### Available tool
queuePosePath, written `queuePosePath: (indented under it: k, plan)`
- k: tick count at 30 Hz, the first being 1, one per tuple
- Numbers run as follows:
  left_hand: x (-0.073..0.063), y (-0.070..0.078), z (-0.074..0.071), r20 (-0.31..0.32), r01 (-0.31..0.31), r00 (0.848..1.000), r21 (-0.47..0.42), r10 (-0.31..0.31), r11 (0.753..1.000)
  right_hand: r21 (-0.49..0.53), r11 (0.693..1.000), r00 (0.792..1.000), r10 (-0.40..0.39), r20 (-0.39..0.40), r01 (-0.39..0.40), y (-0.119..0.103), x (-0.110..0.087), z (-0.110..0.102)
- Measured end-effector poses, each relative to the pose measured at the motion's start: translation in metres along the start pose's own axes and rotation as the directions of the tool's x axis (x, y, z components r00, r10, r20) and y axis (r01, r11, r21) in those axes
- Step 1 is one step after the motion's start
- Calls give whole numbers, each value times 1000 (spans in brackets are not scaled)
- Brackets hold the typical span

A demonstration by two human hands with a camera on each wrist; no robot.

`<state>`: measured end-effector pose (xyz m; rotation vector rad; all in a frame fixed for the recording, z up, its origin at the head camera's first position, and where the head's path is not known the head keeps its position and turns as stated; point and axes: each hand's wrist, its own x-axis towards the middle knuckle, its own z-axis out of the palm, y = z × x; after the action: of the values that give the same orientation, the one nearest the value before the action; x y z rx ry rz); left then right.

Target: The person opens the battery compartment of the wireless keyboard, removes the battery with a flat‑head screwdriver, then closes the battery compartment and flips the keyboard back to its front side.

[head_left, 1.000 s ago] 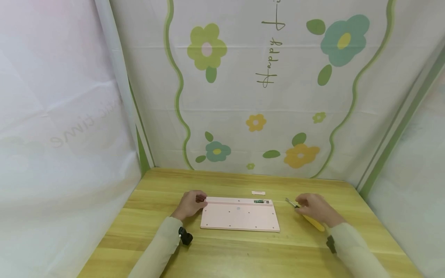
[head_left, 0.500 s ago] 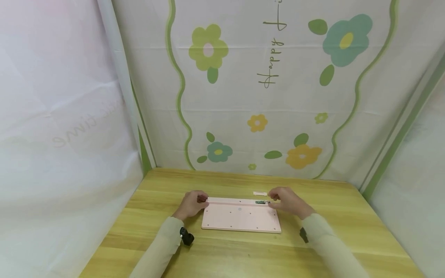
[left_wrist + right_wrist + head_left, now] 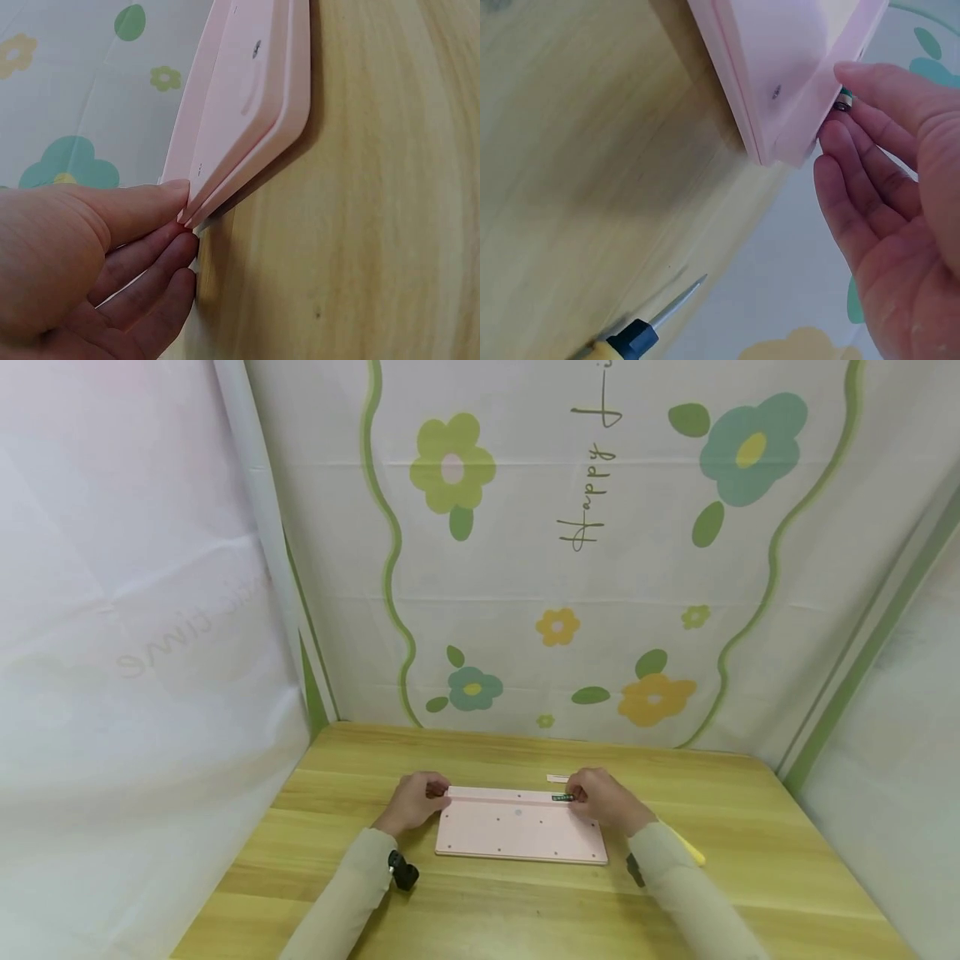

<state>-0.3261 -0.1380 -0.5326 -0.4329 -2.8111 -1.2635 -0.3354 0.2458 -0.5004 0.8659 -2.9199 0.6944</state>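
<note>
Broadly, a flower-printed cloth (image 3: 510, 560) with sideways lettering hangs at 12 o'clock, and paler cloth sheets flank the scene at 9 and 3. Below it spreads a wood-grain table (image 3: 525, 914). Two pale sleeves reach in from 7 and 5 o'clock. Near the middle of the tabletop lies a pink keyboard (image 3: 517, 833), underside up, its raised ridge along the 12 o'clock edge.

At the keyboard's 10 o'clock corner the left hand (image 3: 412, 802) pinches it, thumb on top and fingers curled at the edge. Toward 2 o'clock the right hand (image 3: 606, 799) bends over the ridge, thumb and fingertips closed around one end of a battery, the other fingers curled loosely.

Out at 3 o'clock from the keyboard rests a screwdriver (image 3: 686, 845), partly hidden by the right arm; its yellow handle, dark collar and bare metal shaft show in the right wrist view. A black wrist device (image 3: 403, 871) sits on the left sleeve. Just beyond the ridge, at 1 o'clock, lies a slim pale battery cover (image 3: 557, 778), partly behind the right hand. The green battery (image 3: 561, 797) is at the ridge's 1 o'clock stretch. Small dark screw points dot the underside.
</note>
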Motion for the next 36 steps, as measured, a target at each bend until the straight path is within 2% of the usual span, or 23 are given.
queuePosePath:
  k: [6, 13, 17, 25, 29, 36]
  plan:
    - [0, 1, -1, 6, 1, 1000, 2, -1, 1000, 24, 1000, 1000, -13, -13, 13, -1, 1, -1]
    - [0, 1, -3, 0, 5, 1000, -1, -5, 1000, -10, 999, 997, 33, 69, -32, -5, 9, -15]
    - [1, -1, -3, -5, 0, 1000, 7, 1, 1000, -23, 999, 995, 50, 84, -48, -5, 15, -26]
    - [1, -1, -3, 17, -10, 1000, 12, 10, 1000, -12, 1000, 1000, 11, 9, -11, 4, 34, -34]
    - [2, -1, -4, 6, 7, 1000, 20, -8, 1000, -37, 998, 999, 41, -34, -42, 14, 49, -28]
    - [1, 1, -3, 10, -17, 1000, 15, 17, 1000, -13, 992, 991, 124, -56, -125, 28, 61, -18]
